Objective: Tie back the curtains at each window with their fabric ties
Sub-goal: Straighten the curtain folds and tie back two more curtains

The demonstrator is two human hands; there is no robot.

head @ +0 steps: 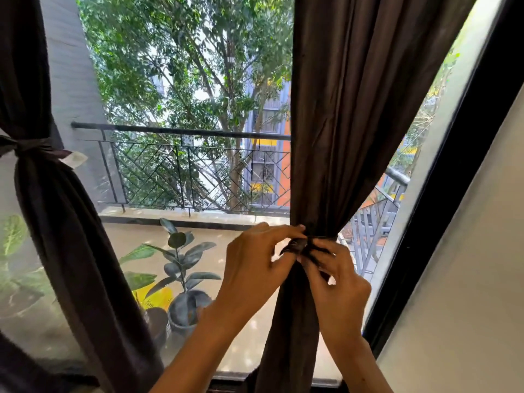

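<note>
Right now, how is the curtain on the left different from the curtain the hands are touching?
The left curtain is already tied, with nobody touching its tie. The right curtain is gathered, but the left hand and right hand pinch its fabric tie, so its knot looks unfinished. The left curtain's bunch sits higher in view than the right's. Both are dark brown and hang at the same window.
</note>
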